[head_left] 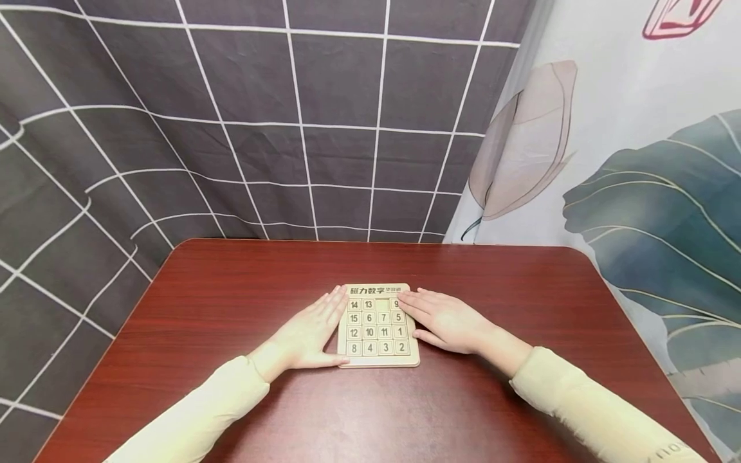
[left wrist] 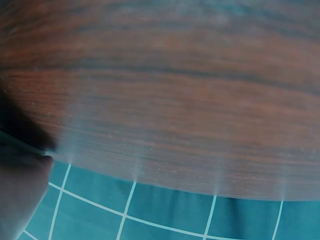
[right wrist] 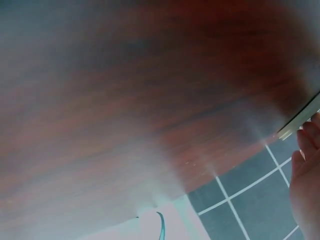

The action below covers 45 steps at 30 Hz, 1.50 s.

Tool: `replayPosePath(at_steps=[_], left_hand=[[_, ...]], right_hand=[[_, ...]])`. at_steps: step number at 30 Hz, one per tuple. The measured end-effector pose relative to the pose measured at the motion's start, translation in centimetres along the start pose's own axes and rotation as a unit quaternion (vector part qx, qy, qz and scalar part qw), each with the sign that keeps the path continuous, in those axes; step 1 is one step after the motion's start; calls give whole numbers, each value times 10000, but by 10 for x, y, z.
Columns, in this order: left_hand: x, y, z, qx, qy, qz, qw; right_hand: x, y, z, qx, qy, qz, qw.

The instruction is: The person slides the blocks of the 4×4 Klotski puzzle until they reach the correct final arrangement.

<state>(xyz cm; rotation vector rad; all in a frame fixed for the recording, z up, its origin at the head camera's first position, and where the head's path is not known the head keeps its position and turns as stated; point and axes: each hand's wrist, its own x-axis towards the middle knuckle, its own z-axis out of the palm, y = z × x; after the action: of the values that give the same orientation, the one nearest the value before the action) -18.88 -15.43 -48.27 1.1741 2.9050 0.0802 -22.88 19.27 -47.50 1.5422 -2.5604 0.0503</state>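
Observation:
A pale wooden sliding number puzzle lies flat on the table, dark Chinese characters across its top. Its numbered tiles sit in rows, with a gap in the top row between tiles 13 and 9. Along the puzzle's left edge, my left hand lies with straight fingers, thumb at the lower left corner. My right hand lays straight fingertips over the upper right corner, partly covering tile 9, its thumb at the right edge. In the right wrist view, the puzzle's edge shows beside the fingers. Only a blurred bit of hand appears in the left wrist view.
The reddish-brown wooden table has rounded far corners. Behind it hangs a dark grey curtain with white grid lines. A white curtain with leaf prints hangs at the right.

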Motion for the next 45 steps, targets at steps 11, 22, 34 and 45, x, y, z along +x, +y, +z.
replayPosePath(at_steps=[11, 22, 34, 45], left_hand=[[1, 1, 1, -87, 35, 22, 10000], [1, -1, 3, -83, 56, 1, 9999], [1, -2, 4, -33, 65, 16, 10000], [1, -3, 5, -15, 128, 70, 9999]], right_hand=[[16, -8, 2, -28, 131, -185, 9997], [20, -11, -3, -3, -28, -203, 9998], [-8, -10, -4, -46, 274, -550, 9981], [-3, 0, 0, -89, 301, -441, 9985]])
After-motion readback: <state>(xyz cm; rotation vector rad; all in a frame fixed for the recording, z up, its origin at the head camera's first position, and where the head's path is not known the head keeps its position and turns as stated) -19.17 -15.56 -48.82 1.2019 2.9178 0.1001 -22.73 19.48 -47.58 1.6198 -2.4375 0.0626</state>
